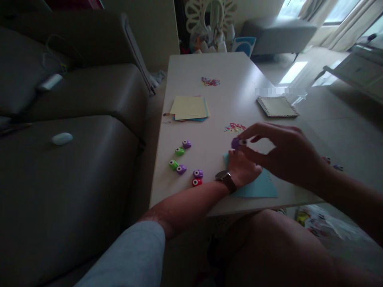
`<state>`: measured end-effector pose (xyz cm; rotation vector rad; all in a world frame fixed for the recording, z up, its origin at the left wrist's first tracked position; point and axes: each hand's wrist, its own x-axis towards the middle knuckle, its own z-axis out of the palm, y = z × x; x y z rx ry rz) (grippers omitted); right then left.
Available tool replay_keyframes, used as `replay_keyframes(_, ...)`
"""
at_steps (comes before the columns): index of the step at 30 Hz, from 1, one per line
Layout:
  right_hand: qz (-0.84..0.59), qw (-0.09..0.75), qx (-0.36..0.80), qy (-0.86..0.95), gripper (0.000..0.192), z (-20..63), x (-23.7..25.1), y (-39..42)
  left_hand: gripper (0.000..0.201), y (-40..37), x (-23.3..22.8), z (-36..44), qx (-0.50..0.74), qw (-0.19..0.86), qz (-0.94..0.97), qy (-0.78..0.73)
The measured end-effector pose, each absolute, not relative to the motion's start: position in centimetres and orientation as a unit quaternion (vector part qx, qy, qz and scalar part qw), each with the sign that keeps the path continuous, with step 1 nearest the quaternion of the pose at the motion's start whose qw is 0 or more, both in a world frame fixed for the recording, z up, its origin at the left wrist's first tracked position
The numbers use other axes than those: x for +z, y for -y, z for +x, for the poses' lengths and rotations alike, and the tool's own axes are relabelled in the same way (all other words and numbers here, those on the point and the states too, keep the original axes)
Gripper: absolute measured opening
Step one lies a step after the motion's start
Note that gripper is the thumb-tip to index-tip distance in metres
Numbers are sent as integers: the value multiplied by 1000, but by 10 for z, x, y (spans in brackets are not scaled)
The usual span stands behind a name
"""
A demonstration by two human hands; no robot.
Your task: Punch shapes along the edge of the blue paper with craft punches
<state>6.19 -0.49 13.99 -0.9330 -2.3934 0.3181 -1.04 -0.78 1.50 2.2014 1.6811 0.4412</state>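
Purple punch [238,143] pinched at fingertips of right hand [284,153], raised just above left hand [243,167]. Left hand resting on blue paper sheet [260,187] near table [191,67] front edge, grip hidden behind right hand: cannot tell. Six more small punches [187,163] scattered left, well apart. Stacked coloured paper [190,108] farther back.

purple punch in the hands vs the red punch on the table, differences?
The purple punch is pinched by the right hand above the blue paper, with the left hand beneath it. The red punch lies untouched on the table. Colours differ: purple, red. Both look similar in size, with a white eye-like spot.
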Motion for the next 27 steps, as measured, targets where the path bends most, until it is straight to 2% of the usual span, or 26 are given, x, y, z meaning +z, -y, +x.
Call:
replay_keyframes(6,-501,229,74,831,19,164,116,9,19,9,6,-8,246,170,749,-591)
replay_keyframes(10,-547,202,134,801,17,200,87,10,18,8,7,-7,246,179,744,-596)
replay_keyframes(21,-537,108,211,810,15,225,62,12,16,8,8,-4,241,172,735,-610)
replay_keyframes(27,-517,113,225,818,14,217,60,14,13,6,4,-4,244,161,732,-616)
